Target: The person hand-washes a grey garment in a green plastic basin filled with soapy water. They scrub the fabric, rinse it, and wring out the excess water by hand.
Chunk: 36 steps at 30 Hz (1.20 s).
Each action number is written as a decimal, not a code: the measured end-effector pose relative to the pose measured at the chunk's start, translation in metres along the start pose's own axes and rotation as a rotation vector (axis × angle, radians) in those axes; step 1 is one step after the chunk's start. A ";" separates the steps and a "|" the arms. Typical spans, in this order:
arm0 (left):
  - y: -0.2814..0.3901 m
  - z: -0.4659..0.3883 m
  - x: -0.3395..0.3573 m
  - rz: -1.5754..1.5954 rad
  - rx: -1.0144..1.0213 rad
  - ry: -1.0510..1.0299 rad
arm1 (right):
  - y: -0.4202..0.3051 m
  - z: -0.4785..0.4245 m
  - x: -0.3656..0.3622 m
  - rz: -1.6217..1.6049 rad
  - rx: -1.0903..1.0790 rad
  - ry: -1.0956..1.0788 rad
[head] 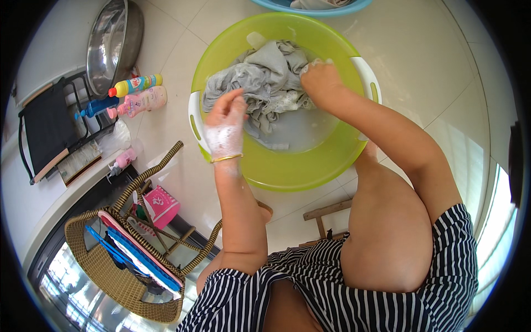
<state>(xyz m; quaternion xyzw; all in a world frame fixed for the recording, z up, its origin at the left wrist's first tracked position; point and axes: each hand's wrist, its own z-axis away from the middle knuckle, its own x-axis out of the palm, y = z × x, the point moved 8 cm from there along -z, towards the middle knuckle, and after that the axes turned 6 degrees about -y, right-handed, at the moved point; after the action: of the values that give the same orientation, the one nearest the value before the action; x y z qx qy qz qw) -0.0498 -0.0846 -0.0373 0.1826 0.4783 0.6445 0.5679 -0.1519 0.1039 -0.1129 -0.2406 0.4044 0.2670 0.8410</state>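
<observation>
A lime-green plastic tub (pixel 286 172) with white handles stands on the floor in front of me, holding cloudy, sudsy water. Wet grey fabric (pixel 269 68) lies bunched in it, its folds partly above the water. My left hand (pixel 226 124), covered in foam and wearing a gold-coloured bangle at the wrist, is over the tub's left side, beside the cloth. Its fingers are loosely bent and somewhat blurred, with nothing visible in them. At the fabric's right edge, my right hand (pixel 321 81) is closed on the cloth, suds on its knuckles; its fingertips are hidden.
Beyond the tub sits a blue basin (pixel 313 10) with fabric inside. At left are a metal basin (pixel 116 45), a yellow bottle (pixel 137 85), a pink bottle (pixel 141 101) and a folding chair (pixel 49 128). A wicker chair (pixel 95 265) holding hangers (pixel 120 249) stands near my left arm.
</observation>
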 end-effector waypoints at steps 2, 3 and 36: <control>-0.013 0.004 0.020 -0.013 -0.091 -0.141 | 0.010 0.002 0.001 -0.308 0.062 -0.132; -0.022 0.008 0.031 -0.059 -0.153 -0.234 | 0.016 0.004 -0.002 -0.456 0.096 -0.150; 0.005 -0.136 0.080 -0.354 0.227 0.163 | 0.007 0.037 -0.015 -0.889 -0.048 -0.130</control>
<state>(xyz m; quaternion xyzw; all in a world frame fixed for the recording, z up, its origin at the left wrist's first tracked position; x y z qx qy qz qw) -0.1810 -0.0672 -0.1225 0.1061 0.6167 0.4895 0.6073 -0.1438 0.1281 -0.0808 -0.3929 0.2018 -0.0963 0.8920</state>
